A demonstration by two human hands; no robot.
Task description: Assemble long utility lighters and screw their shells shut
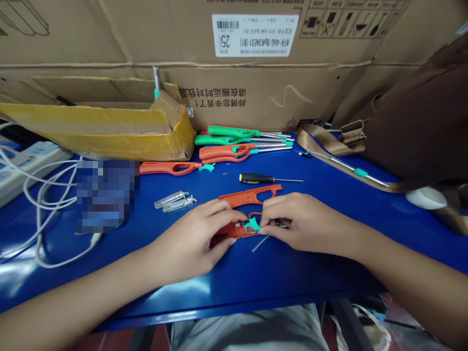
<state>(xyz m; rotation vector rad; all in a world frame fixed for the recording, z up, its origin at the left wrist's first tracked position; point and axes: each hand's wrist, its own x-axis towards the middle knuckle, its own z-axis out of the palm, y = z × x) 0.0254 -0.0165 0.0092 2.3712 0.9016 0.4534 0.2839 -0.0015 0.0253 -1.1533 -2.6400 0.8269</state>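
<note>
My left hand (204, 234) grips an orange lighter shell half (223, 233) that lies on the blue table, fingers over its far side and thumb along the near edge. My right hand (292, 222) pinches at a teal trigger (252, 224) set in that shell, close to a small dark part. What else sits under the right fingers is hidden. Just beyond the hands lies the other orange shell half (239, 196). A thin clear tube (260, 243) sticks out below the right fingers. Left of the hands rest two clear fuel tanks (175, 201).
A black and yellow screwdriver (258, 178) lies behind the hands. Green lighters (234, 131) and orange lighters (226, 153) are piled before a taped cardboard box (139, 129). A metal rod (343, 163) and brown strap (318, 134) lie right; a white cable (40, 195) coils left.
</note>
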